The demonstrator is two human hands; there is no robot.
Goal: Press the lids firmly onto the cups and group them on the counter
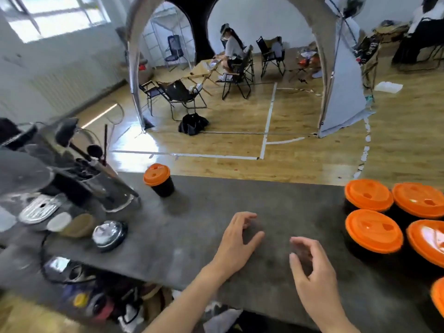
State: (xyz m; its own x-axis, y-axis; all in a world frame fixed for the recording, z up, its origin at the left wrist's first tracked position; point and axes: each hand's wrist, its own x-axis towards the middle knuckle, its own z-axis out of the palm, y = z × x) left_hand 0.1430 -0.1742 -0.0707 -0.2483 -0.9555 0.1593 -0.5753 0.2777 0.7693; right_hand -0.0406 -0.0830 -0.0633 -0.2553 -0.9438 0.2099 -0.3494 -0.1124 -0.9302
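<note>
At the right end of the desk (204, 224) we find a cluster of black cups (373, 230). Four stand close together in two rows, and each has an orange lid seated on its rim. A fifth orange lid (438, 296) shows nearer to us, cut off by the right edge of the view. We cannot tell how tightly any of the lids sit. A lone cup (159, 180), also black with an orange lid, stands upright near the far edge of the desk. It is left of centre and well apart from the cluster.

Between the lone cup and the cluster, on the near side, both hands hover over bare desk and hold nothing. The left hand (236, 239) is palm down with its fingers loosely bent and its thumb spread. We cannot tell whether its fingertips touch the surface. The right hand (310, 267) is just beside it, toward the cluster, with its fingers relaxed in a loose curl and somewhat blurred.

The left end of the desk carries blurred clutter, including a chrome call bell (110, 234). Beyond the desk lies a wooden floor (300, 111) marked with white tape. On it are folding chairs (179, 93), a black bag (193, 123) and a seated person (231, 52).
</note>
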